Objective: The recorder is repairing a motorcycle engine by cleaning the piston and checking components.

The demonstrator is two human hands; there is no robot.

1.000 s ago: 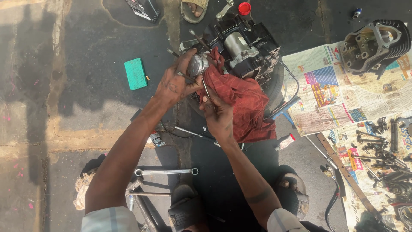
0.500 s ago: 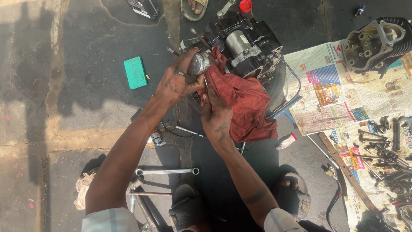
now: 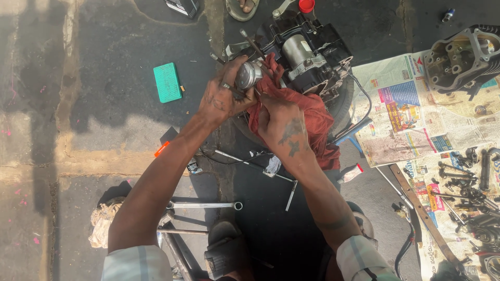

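Partly hidden piston (image 3: pixel 248 76) — left hand (image 3: pixel 223 98) around it

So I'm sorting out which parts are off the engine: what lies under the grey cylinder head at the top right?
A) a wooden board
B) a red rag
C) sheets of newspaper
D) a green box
C: the cylinder head sits on the spread newspaper, while the red rag lies by the engine under the hands.

Your left hand (image 3: pixel 221 99): ring on finger, grease smears. Your right hand (image 3: pixel 284 127): dark mark on back. Pale short sleeves; dark sandal below.
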